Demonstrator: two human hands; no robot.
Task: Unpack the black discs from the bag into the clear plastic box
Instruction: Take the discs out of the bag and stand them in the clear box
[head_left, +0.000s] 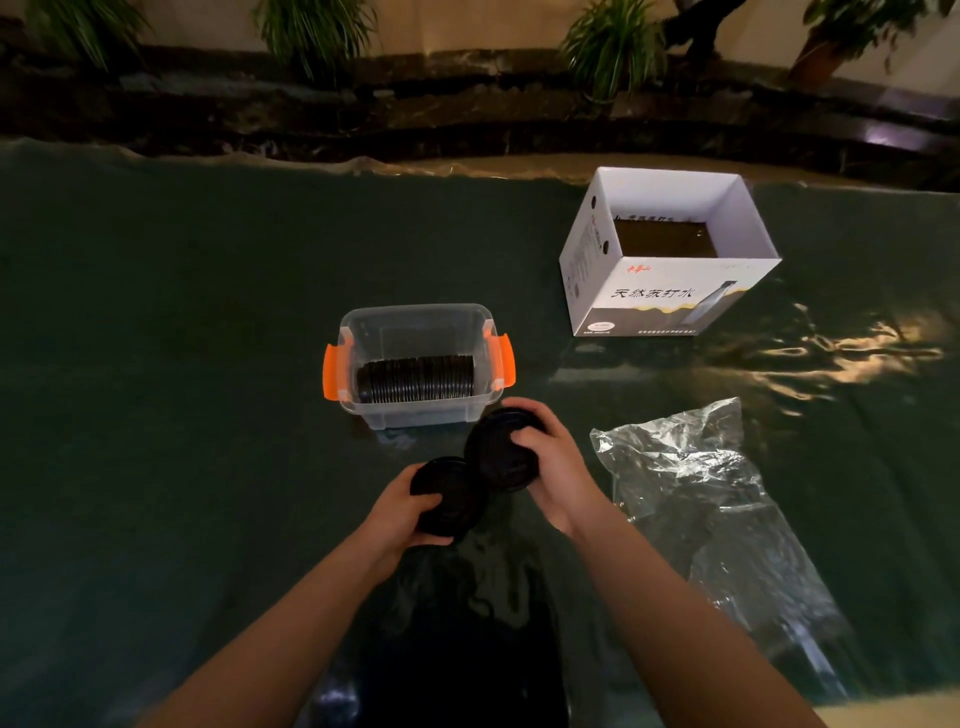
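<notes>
We take the clear plastic box (415, 364) as our landmark. It stands open on the dark green table cover (156, 364), with an orange latch (332, 371) on each short side. Inside it we see a row of black discs (415, 384) standing on edge, packed face to face along the near wall and filling most of the box's width; the part of the box behind the row looks bare.

Just in front of the box, toward us, both of our hands hold discs. Our left hand (410, 512) has its fingers and thumb curled round the rim of one black disc or a short stack (449, 496); we cannot tell how many. Our right hand (545, 467) grips a second black disc or stack (498, 452) in the same way, thumb across its face, tilted so that its face turns toward us. This one is nearer the box, close to its front right corner, and the two discs touch or overlap at their edges.

Right of the box and a little nearer to us lies a crumpled clear plastic bag (691, 483), flat on the cover. We cannot tell whether anything is in it.

Behind the box and to its right stands an open white cardboard carton (665, 291), well apart. Its front is printed with the large black characters 天然苏打水 and a small red mark above them that we cannot read. Its brown floor is visible.
</notes>
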